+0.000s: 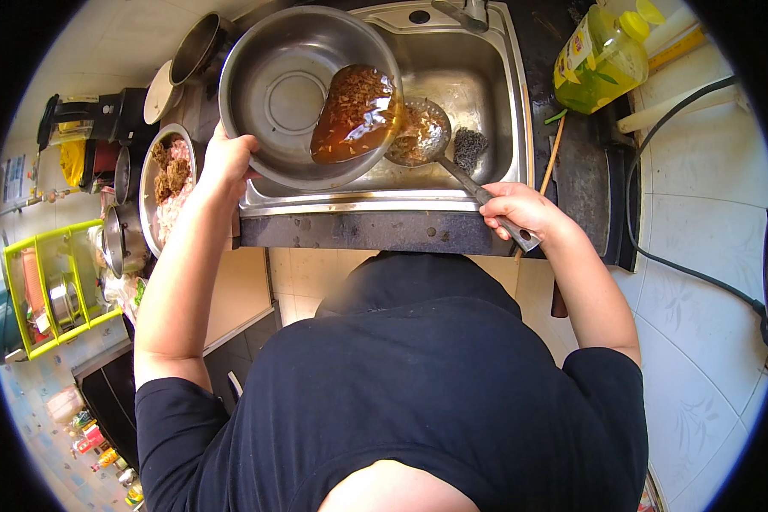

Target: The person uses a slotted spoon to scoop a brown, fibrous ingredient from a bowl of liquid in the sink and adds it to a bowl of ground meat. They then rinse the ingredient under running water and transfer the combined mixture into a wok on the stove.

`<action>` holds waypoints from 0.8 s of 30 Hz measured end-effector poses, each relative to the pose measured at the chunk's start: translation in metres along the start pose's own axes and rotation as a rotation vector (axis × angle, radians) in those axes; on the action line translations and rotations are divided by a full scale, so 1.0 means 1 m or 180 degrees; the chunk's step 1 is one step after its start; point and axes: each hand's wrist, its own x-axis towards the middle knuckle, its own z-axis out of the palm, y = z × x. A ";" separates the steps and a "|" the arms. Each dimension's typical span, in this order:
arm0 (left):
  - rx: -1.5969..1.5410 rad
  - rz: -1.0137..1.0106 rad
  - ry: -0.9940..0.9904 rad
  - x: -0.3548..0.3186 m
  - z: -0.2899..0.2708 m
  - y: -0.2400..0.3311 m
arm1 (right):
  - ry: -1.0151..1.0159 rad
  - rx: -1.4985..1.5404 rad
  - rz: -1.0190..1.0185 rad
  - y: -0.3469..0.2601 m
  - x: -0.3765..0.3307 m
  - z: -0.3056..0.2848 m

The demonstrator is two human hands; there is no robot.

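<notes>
Standing at a dark table (384,232), facing a stainless-steel sink (486,85) set into its top; holding over the sink's left part a wide steel basin (269,51), tipped down to the right, with brown liquid (337,152) and small brown flakes (363,94) pooled along that side; having to the left, close by the basin, an oval bowl (148,205) full of pink and brown crumbles (173,173); having to the right, beyond the sink, a clear bottle (602,68) of yellow-green liquid; holding a perforated skimmer (462,177) over the sink, with wet flakes in its scoop, partly overlapped by the basin's right rim, without showing whether touching; gripping the basin's near-left rim in the left hand (232,158), with thumb over the edge and fingers mostly hidden; curling the right hand (525,209) closed around the skimmer's handle near its end; showing in the sink, just right of the scoop, a dark wire scouring pad (469,151).
</notes>
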 end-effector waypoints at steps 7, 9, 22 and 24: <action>0.0085 0.0151 -0.0199 0.003 -0.001 0.008 | 0.0030 -0.0103 0.0046 0.003 0.004 0.000; 0.0208 0.0139 -0.0250 0.006 -0.001 0.009 | 0.0022 -0.0059 0.0052 0.003 0.003 0.001; 0.0062 0.0325 -0.0249 0.000 0.008 0.017 | -0.0027 -0.0303 0.0056 0.010 0.012 -0.004; 0.0174 0.0369 -0.0186 0.012 0.002 0.008 | -0.0041 -0.0286 0.0051 0.009 0.011 -0.003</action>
